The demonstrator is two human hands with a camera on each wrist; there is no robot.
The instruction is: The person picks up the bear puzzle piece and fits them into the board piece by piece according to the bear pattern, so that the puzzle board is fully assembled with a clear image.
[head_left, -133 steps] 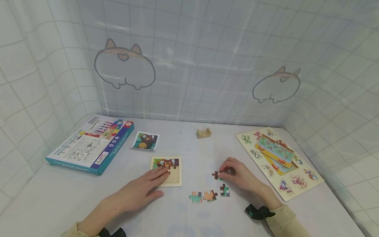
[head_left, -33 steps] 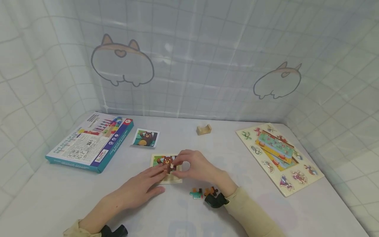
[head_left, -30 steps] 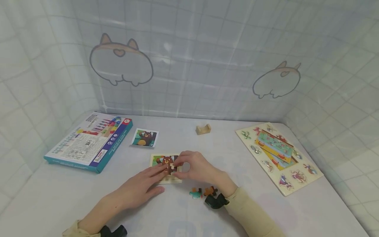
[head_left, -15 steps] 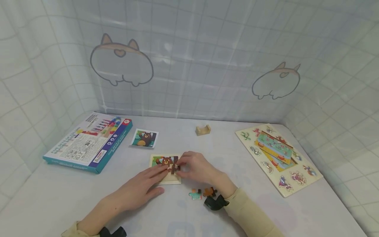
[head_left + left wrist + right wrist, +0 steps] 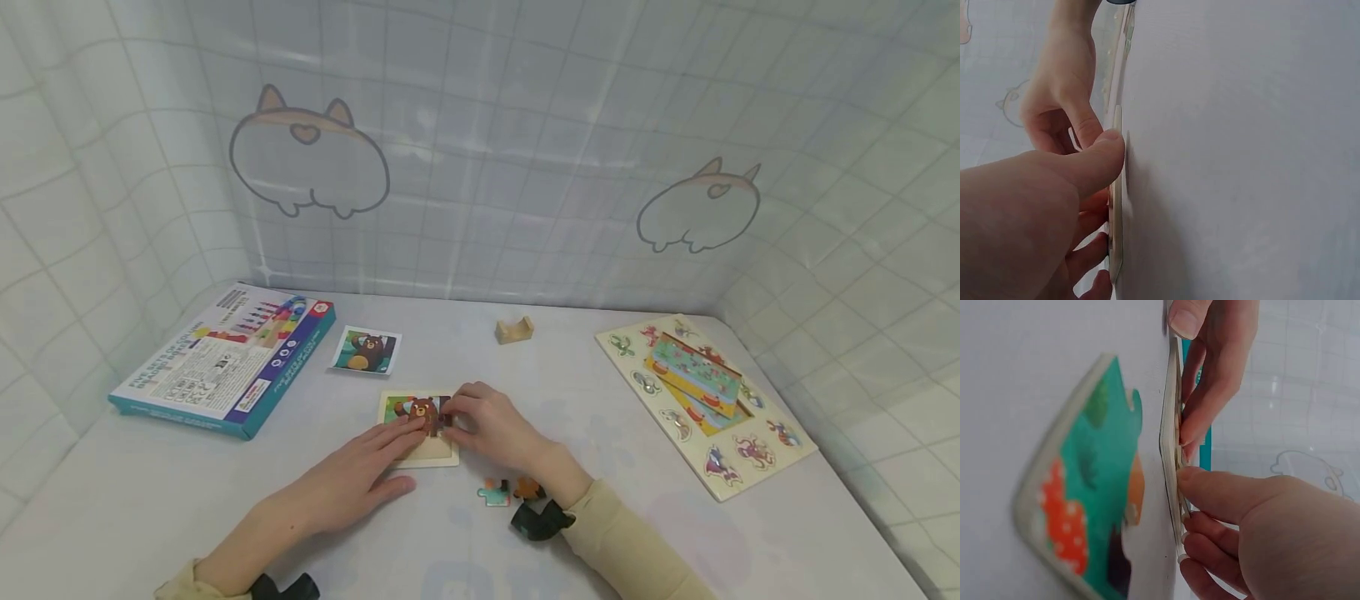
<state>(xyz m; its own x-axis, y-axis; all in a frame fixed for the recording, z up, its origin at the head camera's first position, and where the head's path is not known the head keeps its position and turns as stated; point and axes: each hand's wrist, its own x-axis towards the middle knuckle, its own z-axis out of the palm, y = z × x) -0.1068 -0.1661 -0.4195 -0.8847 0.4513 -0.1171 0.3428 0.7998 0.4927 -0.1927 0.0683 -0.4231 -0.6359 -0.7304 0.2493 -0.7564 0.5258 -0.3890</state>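
In the head view, a wooden puzzle tray (image 5: 431,456) lies in front of me, its upper part filled with brown bear pieces (image 5: 422,408). My left hand (image 5: 358,473) rests on the tray's left side, fingers stretched across the pieces. At the right edge, my right hand (image 5: 495,423) pinches a dark puzzle piece (image 5: 446,421) between thumb and fingers, down at the tray; the fingers partly cover it. The right wrist view also shows this thin piece (image 5: 1185,503) at the fingertips. Below the tray lie a teal puzzle piece (image 5: 494,493) and an orange-brown one (image 5: 528,488), partly hidden by the wrist camera.
A bear picture card (image 5: 367,350) lies behind the tray. To the left is a flat box (image 5: 225,358); to the right, a wooden animal board (image 5: 686,425) with colourful cards (image 5: 701,375) on it. A small wooden block (image 5: 514,331) sits at the back.
Over four seconds ago my right hand was among the loose pieces on the right; it has come left to the tray. Lately the dark piece has turned and lowered there. The left hand stays.
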